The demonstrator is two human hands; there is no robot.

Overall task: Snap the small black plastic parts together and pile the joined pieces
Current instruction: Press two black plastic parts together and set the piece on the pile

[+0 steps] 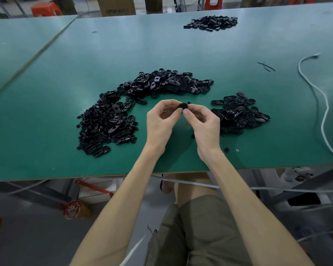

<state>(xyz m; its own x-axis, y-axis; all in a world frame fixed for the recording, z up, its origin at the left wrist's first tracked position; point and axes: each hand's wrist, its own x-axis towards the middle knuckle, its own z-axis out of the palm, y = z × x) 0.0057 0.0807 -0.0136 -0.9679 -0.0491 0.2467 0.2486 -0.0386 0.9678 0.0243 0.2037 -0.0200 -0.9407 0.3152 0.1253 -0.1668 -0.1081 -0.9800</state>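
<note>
1. The green table (pixel 65 93) is my bench. I work over its near middle, so a dropped bit should land on the board within reach.
2. The big heap (pixel 108 123) of loose black parts curves round to my left and ahead. I take it for my supply.
3. The smaller heap (pixel 240 112) lies just beyond my right hand (pixel 204 123). It looks like the pile for joined pieces, though I cannot tell from here whether those are joined.
4. The white cable (pixel 325 116) trails down the far right, well apart from my work, so I ignore it.
5. My left hand (pixel 160 121) pinches the work from the left with thumb and forefinger, the other fingers loosely curled behind.
6. My right hand pinches the same piece from the right, its thumb tip (pixel 186 111) just below it.
7. The small black part (pixel 183 106) sits between both pinches, lifted off the table, in the gap between the heaps. My fingers hide whether it is one half or two.
8. To snap it well, I judge the halves must sit flat and square on each other. Then I squeeze evenly with the finger pads, without twisting, and feel for the click.
9. A stray bit (pixel 226 150) lies near my right wrist; it can wait.
</note>
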